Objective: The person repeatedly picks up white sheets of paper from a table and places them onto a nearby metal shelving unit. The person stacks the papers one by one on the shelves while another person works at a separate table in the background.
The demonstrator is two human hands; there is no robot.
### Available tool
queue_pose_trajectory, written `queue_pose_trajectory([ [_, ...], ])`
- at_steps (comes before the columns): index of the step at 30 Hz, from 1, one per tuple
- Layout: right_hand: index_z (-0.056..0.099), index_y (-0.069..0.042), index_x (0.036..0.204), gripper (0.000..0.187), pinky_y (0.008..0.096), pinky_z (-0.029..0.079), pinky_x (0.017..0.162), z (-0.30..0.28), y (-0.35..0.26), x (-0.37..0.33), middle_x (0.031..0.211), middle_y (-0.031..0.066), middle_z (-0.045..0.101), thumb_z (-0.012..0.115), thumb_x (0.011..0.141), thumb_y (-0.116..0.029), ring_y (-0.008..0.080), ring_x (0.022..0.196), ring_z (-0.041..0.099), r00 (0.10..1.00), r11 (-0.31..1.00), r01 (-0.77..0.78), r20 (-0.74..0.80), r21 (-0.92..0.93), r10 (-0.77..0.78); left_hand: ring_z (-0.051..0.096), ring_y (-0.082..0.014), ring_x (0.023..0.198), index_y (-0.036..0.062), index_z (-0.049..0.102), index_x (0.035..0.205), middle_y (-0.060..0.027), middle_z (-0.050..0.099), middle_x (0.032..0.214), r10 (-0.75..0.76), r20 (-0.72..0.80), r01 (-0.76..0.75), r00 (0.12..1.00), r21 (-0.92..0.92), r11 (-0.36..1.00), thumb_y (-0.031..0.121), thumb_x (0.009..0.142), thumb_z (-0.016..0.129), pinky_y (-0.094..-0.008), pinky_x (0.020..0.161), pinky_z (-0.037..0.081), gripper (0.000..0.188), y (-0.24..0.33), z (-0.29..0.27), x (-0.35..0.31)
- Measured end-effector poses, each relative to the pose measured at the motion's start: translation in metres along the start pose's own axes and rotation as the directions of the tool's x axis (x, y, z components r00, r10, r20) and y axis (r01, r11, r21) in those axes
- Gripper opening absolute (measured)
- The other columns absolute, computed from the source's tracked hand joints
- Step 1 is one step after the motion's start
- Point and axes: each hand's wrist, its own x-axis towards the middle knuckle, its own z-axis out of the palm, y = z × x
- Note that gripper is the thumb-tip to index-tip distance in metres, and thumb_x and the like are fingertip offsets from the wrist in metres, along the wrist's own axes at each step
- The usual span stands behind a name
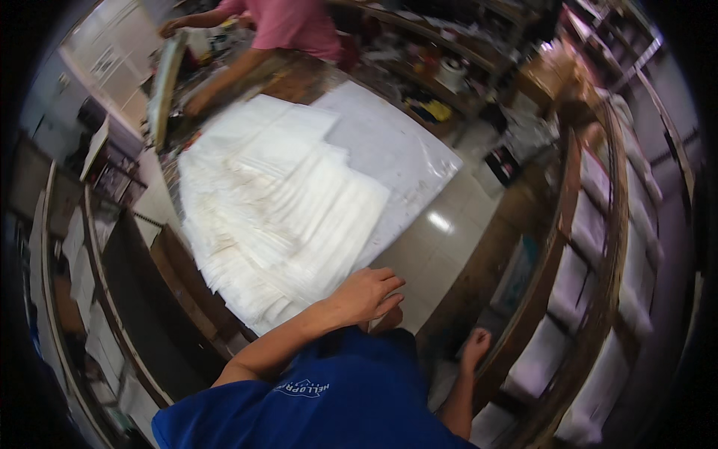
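My left hand (365, 295) is held out in front of my blue shirt, beside the near right corner of the spread of sheets. Its fingers are loosely bent and apart, with nothing seen in them. A small skin-coloured shape just under it is too hidden to make out. Thin white translucent sheets or bags (284, 202) lie fanned out in overlapping layers on the table. My right hand (476, 346) hangs low at my right, next to the wooden rack (529, 329). Its fingers look curled in, and no object shows in them.
Across the table a person in a pink shirt (295, 30) holds a framed panel (166, 90) upright. A pale sheet (404, 165) covers the table's right part. Racks with white stacks (565, 288) line the right; a dark rack (146, 288) stands left. Tiled floor (430, 262) lies between.
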Motion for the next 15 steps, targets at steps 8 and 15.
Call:
queue_pose_trajectory([
  [8, 0.062, 0.005, 0.104, 0.031, 0.0369, 0.048, 0.081, 0.063, 0.027, -0.087, 0.097, 0.0185, 0.066, 0.059, 0.088, -0.021, 0.0245, 0.088, 0.063, 0.719, 0.879, -0.224, 0.538, -0.42, 0.44, 0.062, -0.0321, 0.079, 0.0024, 0.064, 0.102, -0.0137, 0.062, 0.093, -0.167, -0.252, 0.183, 0.953, 0.041, 0.982, 0.021, 0.087, 0.061, -0.0402, 0.07, 0.05, 0.024, -0.02, -0.056, -0.04],
  [15, 0.063, 0.005, 0.102, 0.032, 0.0394, 0.049, 0.077, 0.042, 0.046, -0.075, 0.095, 0.0191, 0.065, 0.057, 0.083, -0.02, 0.0267, 0.086, 0.063, 0.586, 0.747, -0.321, 0.497, -0.583, 0.64, 0.061, -0.0331, 0.081, 0.0021, 0.064, 0.099, -0.0139, 0.062, 0.093, -0.245, -0.491, 0.284, 0.836, 0.004, 0.959, 0.015, 0.084, 0.064, -0.04, 0.071, 0.049, 0.02, -0.052, -0.095, -0.053],
])
